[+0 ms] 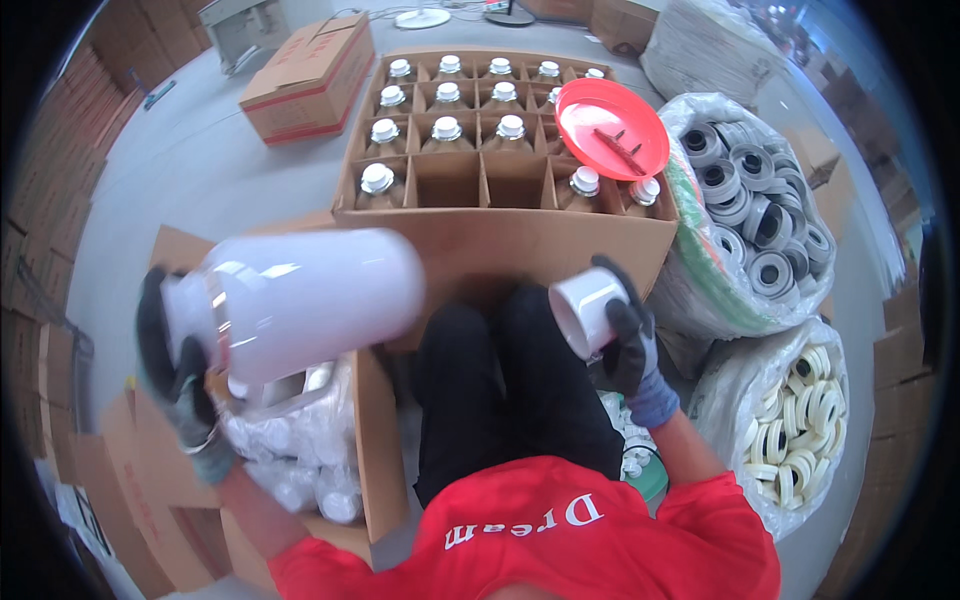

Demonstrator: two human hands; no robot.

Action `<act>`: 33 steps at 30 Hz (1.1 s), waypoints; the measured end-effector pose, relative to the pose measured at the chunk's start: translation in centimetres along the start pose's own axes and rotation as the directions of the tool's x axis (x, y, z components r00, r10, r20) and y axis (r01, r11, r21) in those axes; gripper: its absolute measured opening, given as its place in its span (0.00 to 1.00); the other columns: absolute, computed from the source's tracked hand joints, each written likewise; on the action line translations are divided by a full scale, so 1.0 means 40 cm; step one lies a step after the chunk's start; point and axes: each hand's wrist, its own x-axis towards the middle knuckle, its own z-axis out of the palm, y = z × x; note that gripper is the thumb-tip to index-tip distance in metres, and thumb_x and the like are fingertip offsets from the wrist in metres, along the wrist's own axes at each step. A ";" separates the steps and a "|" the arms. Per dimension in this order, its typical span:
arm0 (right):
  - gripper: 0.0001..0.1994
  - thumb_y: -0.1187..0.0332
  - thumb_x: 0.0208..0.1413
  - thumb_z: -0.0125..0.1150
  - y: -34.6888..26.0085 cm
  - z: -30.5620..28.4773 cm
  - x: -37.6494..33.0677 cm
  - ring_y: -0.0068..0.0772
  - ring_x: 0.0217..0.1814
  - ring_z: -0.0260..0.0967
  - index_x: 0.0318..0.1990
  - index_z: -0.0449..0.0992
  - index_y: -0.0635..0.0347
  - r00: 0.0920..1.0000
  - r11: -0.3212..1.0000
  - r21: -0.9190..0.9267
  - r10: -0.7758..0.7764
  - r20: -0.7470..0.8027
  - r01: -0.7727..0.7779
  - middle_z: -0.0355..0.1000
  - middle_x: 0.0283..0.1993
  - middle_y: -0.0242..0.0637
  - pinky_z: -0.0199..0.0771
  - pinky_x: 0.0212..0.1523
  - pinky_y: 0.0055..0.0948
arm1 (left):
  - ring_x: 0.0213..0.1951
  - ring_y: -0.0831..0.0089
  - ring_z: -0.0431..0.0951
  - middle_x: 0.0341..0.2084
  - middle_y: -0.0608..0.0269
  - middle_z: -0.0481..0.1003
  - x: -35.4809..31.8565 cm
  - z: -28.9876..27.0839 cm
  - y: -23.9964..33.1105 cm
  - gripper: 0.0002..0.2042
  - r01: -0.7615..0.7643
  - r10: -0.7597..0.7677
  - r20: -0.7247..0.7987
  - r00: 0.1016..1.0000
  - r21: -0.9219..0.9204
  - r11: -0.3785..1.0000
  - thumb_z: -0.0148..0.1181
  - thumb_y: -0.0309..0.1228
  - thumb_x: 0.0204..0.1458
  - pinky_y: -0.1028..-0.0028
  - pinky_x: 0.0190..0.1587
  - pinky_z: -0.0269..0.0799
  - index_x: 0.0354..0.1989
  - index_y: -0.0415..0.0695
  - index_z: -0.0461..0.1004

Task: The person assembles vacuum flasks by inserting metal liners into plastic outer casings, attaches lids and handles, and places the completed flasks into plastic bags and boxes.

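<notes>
My left hand (180, 375), in a dark glove, is closed around the narrower end of a large glossy white thermos flask (320, 290). The flask lies nearly sideways in the air, its wide end to the right and blurred by motion. A thin shiny band circles it near my fingers. On the right, my gloved right hand (630, 345) grips a small white cup (583, 312), tilted with its mouth toward the lower left. Cup and flask are apart. Below the flask stands an open carton (378, 450) of plastic-wrapped pieces (295, 470).
Ahead, a divided carton (500, 235) holds several white-capped bottles (447, 135). A red dish (600, 110) with small dark pieces rests on its right corner. To the right stand plastic sacks of grey rings (770, 275) and cream rings (795, 435). A closed box (305, 80) sits back left.
</notes>
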 end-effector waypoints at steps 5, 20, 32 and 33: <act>0.35 0.59 0.53 0.61 -0.165 0.053 0.063 0.35 0.63 0.62 0.66 0.60 0.66 0.939 0.947 0.065 -0.322 0.123 0.316 0.63 0.63 0.42 0.59 0.64 0.34 | 0.55 0.59 0.71 0.54 0.49 0.71 -0.017 0.361 0.159 0.44 -0.317 0.296 0.321 0.900 0.015 0.948 0.78 0.35 0.34 0.63 0.58 0.66 0.63 0.35 0.61; 0.24 0.55 0.48 0.63 -0.251 0.106 -0.009 0.53 0.62 0.57 0.57 0.72 0.34 0.432 0.196 -0.386 -0.358 0.828 0.901 0.59 0.64 0.45 0.61 0.61 0.51 | 0.60 0.62 0.67 0.58 0.51 0.66 -0.161 0.600 0.021 0.20 0.359 -0.288 0.237 0.928 -0.777 0.518 0.45 0.29 0.65 0.64 0.65 0.61 0.63 0.35 0.59; 0.39 0.60 0.33 0.78 -0.159 -0.160 -0.125 0.55 0.54 0.67 0.57 0.67 0.54 0.748 0.557 -0.510 -0.387 0.538 0.655 0.65 0.57 0.54 0.69 0.53 0.50 | 0.39 0.63 0.77 0.41 0.48 0.76 -0.214 0.574 -0.103 0.17 0.160 -0.137 0.328 0.935 -0.043 0.986 0.55 0.25 0.55 0.68 0.45 0.73 0.53 0.34 0.70; 0.41 0.60 0.33 0.78 -0.144 -0.170 -0.126 0.55 0.57 0.65 0.59 0.64 0.58 0.786 0.492 -0.614 -0.415 0.459 0.618 0.63 0.58 0.54 0.67 0.56 0.49 | 0.36 0.64 0.77 0.39 0.48 0.77 -0.202 0.569 -0.097 0.15 -0.053 0.038 0.266 0.963 0.050 0.997 0.54 0.25 0.57 0.67 0.41 0.73 0.52 0.34 0.71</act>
